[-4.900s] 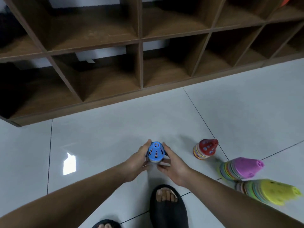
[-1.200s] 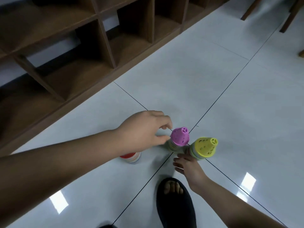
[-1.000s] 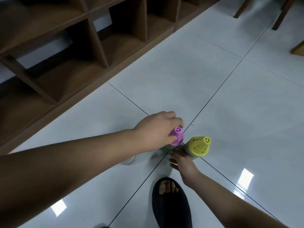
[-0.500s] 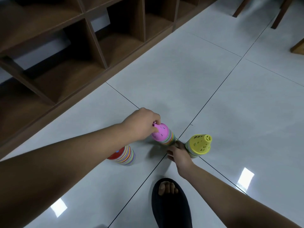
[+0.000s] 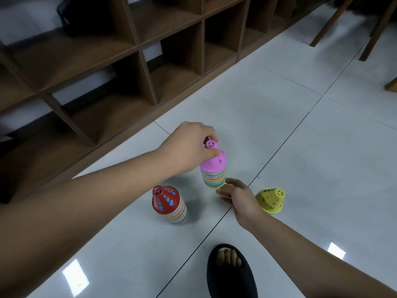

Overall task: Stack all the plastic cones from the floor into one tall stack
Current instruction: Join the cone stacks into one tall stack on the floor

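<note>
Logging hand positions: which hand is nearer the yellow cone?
Right. The right hand is just beside the yellow cone, at the foot of the pink-topped stack; the left hand pinches that stack's tip, farther away.

The left grip (image 5: 189, 147) curls over the tip of the pink perforated plastic cone (image 5: 213, 162), its fingertips hidden. The right grip (image 5: 238, 194) hides the base of the striped stack of cones (image 5: 213, 177). The lower edge cuts off the black slipper (image 5: 232, 274). The wooden furniture legs (image 5: 326, 20) are blurred.

Your forearms bare, no sleeves, no watch or rings; your foot in black open-toe slipper (image 5: 233, 276).
</note>
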